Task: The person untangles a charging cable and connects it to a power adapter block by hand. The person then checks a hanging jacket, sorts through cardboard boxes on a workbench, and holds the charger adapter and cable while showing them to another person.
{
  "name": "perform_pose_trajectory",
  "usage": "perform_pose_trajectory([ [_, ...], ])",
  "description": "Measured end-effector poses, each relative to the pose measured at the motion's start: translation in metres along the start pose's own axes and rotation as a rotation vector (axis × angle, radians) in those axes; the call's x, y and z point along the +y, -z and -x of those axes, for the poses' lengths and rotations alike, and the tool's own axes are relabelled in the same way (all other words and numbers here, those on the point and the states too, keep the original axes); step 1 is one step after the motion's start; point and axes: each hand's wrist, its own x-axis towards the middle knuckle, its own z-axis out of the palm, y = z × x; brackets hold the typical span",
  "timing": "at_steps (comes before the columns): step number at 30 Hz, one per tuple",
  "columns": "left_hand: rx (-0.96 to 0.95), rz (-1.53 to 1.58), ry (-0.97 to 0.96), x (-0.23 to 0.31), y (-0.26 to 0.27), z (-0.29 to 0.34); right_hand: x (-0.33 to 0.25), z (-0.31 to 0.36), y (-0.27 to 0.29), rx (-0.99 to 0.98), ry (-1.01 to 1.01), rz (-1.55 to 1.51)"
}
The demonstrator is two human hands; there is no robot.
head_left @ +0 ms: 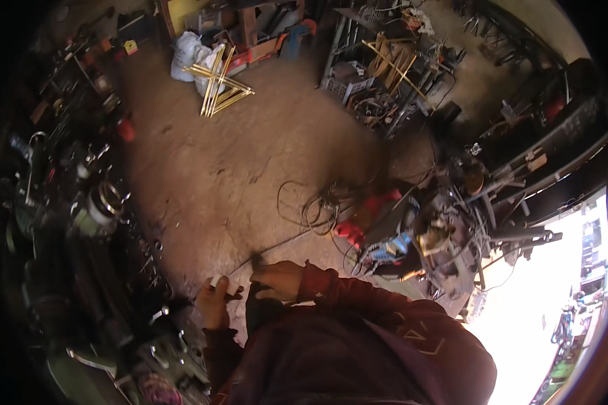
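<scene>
Low in the picture, in front of my body, my two hands are close together but apart. My left hand [214,305] is closed, with a small whitish thing [215,280] at its thumb and fingertips; its kind is too small to tell. Reaching in from the right in a dark red sleeve [348,289], my right hand [280,279] has its fingers curled. A dark, blurred shape [257,260] shows at those fingers, and I cannot make out what it is. Past the hands, a thin dark cable [277,248] crosses the brown floor [209,169].
Tools and metal parts crowd a dark bench [108,270] on the left. Coiled cable [319,210], a red cloth-like thing [368,216] and piled machinery [442,236] stand right. Gold-coloured rods [216,84] lean by white sacks [186,57] ahead. Shelving [344,47] holds a crate [348,82].
</scene>
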Motion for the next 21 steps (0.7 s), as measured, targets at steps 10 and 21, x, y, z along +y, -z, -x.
perform_pose_trajectory([
  [10,-0.256,-0.099,-0.181,0.177,-0.112,-0.301,0.175,-0.085,0.167,-0.006,-0.385,-0.057],
  [21,-0.183,-0.018,-0.024,0.225,-0.278,-0.557,0.374,-0.207,0.421,0.228,-0.366,-0.018],
])
